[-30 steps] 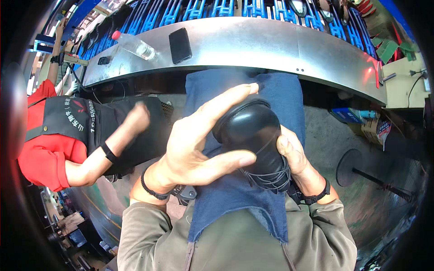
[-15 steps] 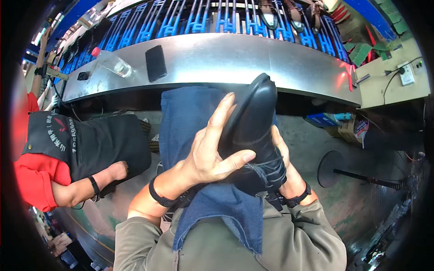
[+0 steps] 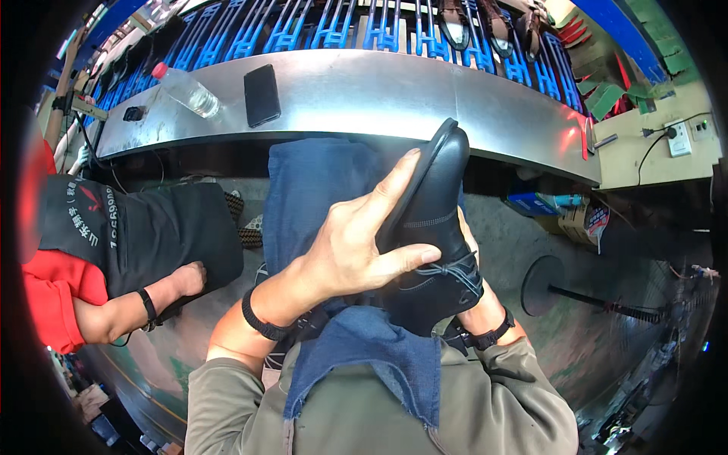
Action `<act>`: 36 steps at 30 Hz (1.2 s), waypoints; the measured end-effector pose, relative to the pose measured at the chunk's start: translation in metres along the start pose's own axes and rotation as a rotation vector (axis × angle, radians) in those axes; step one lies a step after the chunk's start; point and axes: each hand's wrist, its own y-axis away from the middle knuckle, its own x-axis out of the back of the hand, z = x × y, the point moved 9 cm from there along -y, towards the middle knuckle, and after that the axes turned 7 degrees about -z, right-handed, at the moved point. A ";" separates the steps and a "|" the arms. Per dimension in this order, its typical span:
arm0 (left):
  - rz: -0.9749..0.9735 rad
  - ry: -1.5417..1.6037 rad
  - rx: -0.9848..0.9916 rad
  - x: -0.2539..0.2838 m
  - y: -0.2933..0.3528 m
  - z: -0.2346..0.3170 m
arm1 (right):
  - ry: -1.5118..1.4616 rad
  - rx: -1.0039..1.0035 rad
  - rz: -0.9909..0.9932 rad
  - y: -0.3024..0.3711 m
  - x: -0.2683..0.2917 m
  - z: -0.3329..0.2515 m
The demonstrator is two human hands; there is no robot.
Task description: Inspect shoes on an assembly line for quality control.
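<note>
A black leather lace-up shoe [image 3: 432,220] stands tilted over my lap, its toe pointing up and away from me. Against the left side of the shoe lies my left hand [image 3: 356,243]; the thumb reaches over toward the laces and the fingers stretch along the sole edge, gripping it between them. From the right, my right hand [image 3: 472,303] holds the shoe low, near the lace area and heel; most of its fingers are hidden behind the shoe. A blue cloth apron [image 3: 303,189] covers my legs beneath.
Ahead runs a metal bench [image 3: 356,95] carrying a phone [image 3: 262,96] and a plastic bottle [image 3: 189,92]. Blue racks [image 3: 334,30] stand behind it, with other shoes [image 3: 497,30] at the right. A co-worker's arm [image 3: 136,311] is close on the left. A round-based stand [image 3: 543,285] is at right.
The shoe has turned slightly, so its side and laces show more. My left hand has shifted a little to the right, staying on it.
</note>
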 end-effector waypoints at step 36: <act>0.361 1.269 0.656 0.015 0.068 -0.075 | 1.407 0.605 0.021 -0.024 -0.086 -0.057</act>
